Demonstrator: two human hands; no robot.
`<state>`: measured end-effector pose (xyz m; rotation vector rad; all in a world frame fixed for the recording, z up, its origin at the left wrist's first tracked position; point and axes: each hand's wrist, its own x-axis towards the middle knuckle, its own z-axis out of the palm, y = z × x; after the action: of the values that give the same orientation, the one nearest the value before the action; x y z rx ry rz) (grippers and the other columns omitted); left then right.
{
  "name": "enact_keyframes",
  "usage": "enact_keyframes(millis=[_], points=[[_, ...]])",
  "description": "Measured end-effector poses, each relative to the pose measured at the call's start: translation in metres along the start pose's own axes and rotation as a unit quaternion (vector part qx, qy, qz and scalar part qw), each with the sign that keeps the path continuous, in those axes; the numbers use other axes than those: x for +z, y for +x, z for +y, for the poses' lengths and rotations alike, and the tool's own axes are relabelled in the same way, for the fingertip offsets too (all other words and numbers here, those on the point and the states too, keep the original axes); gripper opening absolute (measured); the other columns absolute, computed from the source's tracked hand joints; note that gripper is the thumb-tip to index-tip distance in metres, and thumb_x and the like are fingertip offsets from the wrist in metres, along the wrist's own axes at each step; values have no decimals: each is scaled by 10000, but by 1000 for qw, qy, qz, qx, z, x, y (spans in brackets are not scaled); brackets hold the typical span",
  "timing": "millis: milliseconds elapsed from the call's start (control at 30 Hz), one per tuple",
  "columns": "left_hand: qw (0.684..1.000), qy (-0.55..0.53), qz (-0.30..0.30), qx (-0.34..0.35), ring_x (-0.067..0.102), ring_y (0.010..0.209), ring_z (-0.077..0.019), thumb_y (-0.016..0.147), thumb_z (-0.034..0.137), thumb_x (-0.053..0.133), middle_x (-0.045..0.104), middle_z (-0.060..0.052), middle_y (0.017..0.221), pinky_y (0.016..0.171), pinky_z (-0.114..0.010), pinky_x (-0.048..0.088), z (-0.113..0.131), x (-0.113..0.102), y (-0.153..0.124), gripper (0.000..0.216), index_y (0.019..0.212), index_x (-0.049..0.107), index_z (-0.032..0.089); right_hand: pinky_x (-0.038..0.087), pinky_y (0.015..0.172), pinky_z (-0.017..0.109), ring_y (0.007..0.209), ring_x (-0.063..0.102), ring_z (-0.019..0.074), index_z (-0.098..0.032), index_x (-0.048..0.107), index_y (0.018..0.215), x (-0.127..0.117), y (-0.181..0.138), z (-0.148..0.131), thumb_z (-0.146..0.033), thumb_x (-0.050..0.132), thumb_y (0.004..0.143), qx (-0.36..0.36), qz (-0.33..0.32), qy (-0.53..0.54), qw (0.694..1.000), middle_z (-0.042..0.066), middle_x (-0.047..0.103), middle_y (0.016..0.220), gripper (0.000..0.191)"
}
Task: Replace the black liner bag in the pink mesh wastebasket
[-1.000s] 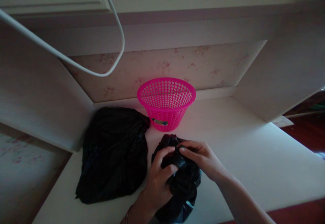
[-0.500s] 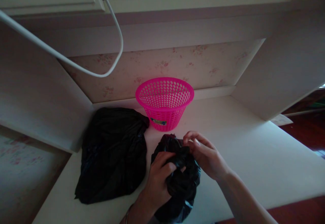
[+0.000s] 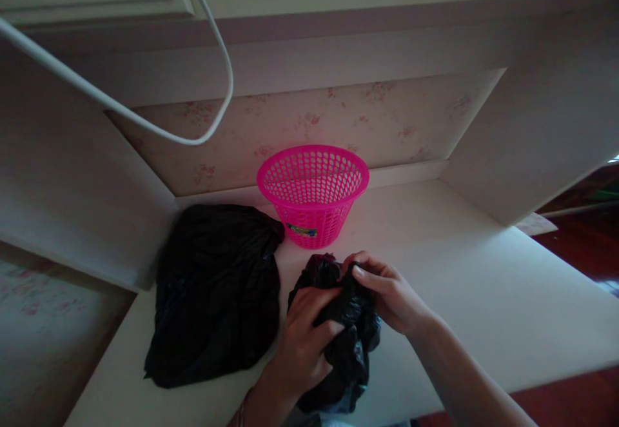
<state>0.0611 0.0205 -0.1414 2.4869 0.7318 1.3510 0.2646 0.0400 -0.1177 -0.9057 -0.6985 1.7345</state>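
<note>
A small crumpled black plastic bag (image 3: 349, 343) lies on the white desk (image 3: 459, 285) near its front edge. My left hand (image 3: 304, 343) is closed on the bag's left side, its fingers pressed into the plastic. My right hand (image 3: 387, 291) grips the bag's top from the right, fingers curled over the bunched plastic. Behind the bag, near the back wall, stands a bright pink perforated basket (image 3: 313, 193) with nothing visible inside it.
A larger black plastic bag (image 3: 217, 291) lies flat on the desk's left part, touching the left side panel (image 3: 72, 208). A white cable (image 3: 145, 124) hangs in a loop above. A right side panel (image 3: 522, 143) bounds the desk; dark red floor shows beyond.
My right hand lifted off the small bag, then came back down and closed on its top. My left hand slid slightly lower on the bag. The bag has been squeezed a little smaller.
</note>
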Motion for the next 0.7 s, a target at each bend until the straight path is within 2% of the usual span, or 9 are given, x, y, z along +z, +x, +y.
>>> enact_keyframes(millis=[67,167,267,367,433,500,600,633,700], points=[[999,29,-4,21,706,1058,-238,981,154,563,725,-141,1268,903,-405,569,0,-2,-1,153,1030,693,216,513,664,252,735,671,141,-224,629,840,3,2,-2,-396,959,700,-21,2,19,1000,-17,723,863,398],[998,50,-13,23,717,1024,-232,974,140,560,748,-140,1201,891,-392,571,-1,-2,-2,179,1063,702,204,512,655,233,735,678,128,-227,553,801,5,7,-6,-347,959,714,-62,13,29,998,-36,724,862,432],[999,53,-12,3,719,971,-224,984,156,564,764,-119,1139,864,-378,588,-1,0,-3,164,1035,711,208,527,659,218,705,661,105,-240,607,849,4,14,-7,-312,963,718,-122,55,38,990,-51,728,861,386],[999,48,0,-18,718,959,-220,971,134,581,761,-107,1152,857,-368,611,-1,2,-4,184,1072,709,220,575,768,268,850,714,141,-282,682,983,-2,19,-7,-347,953,729,-169,95,67,979,-17,771,1067,378],[998,48,18,-29,719,944,-219,955,116,602,755,-101,1162,842,-363,620,-3,4,-6,203,1089,704,230,577,892,330,1024,726,187,-299,717,1093,-6,19,-4,-470,910,769,-150,78,65,983,25,758,1255,414],[998,50,28,-33,721,952,-222,941,101,626,748,-104,1187,849,-368,623,-5,6,-8,210,1091,701,228,550,977,382,1085,722,223,-282,743,1171,-10,17,-1,-595,836,816,-76,31,30,996,61,763,1277,483],[998,61,12,-18,724,1031,-234,924,68,616,739,-120,1240,898,-388,618,-6,9,-9,249,1110,700,211,556,858,358,883,732,215,-194,803,1092,-11,13,3,-652,798,830,45,-15,-63,997,91,811,1022,528],[998,69,6,-11,722,1060,-239,920,64,600,734,-128,1263,913,-395,615,-6,10,-9,253,1103,702,207,547,797,327,816,717,197,-172,817,1032,-10,12,3,-641,818,815,57,-14,-88,994,86,806,939,517],[996,92,1,4,713,1123,-248,912,60,559,716,-151,1320,931,-401,606,-4,11,-8,247,1053,706,200,522,733,277,763,689,166,-159,825,948,-7,13,2,-616,864,772,37,0,-113,993,63,786,850,492]])
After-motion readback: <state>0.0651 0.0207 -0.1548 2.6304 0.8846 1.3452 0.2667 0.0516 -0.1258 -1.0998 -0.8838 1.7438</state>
